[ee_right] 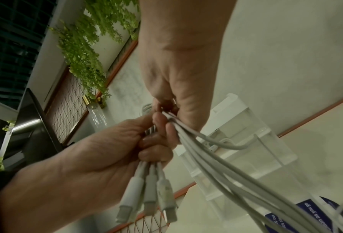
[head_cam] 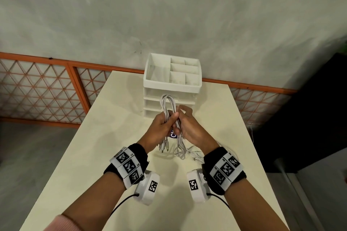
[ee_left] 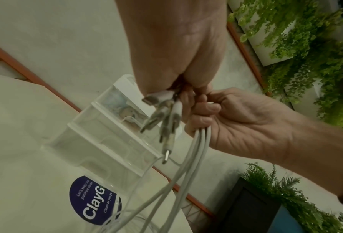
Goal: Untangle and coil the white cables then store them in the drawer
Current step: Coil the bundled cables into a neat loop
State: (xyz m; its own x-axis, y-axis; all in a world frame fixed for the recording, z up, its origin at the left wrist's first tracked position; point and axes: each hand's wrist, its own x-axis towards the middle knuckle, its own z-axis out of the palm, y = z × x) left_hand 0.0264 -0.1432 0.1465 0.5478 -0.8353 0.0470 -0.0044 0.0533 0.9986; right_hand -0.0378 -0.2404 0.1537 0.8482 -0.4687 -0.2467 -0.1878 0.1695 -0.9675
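Both hands hold one bundle of white cables (head_cam: 167,103) above the table, just in front of the white drawer unit (head_cam: 171,82). A folded loop of the bundle stands up above the fists. My left hand (head_cam: 170,121) grips the bundle, and its connectors (head_cam: 164,146) hang below the fist. The right hand (head_cam: 183,118) grips the strands beside it, and they trail down to the table. In the left wrist view the connectors (ee_left: 164,119) stick out of my left hand (ee_left: 176,47). In the right wrist view the strands (ee_right: 216,170) run from my right hand (ee_right: 182,63). The drawers look shut.
A thinner white cable (head_cam: 195,153) lies loose on the cream table (head_cam: 105,137) under my right wrist. A round blue sticker (ee_left: 92,200) is on the tabletop before the drawer unit. The unit's top is an open tray with compartments. An orange mesh fence (head_cam: 47,90) stands behind the table.
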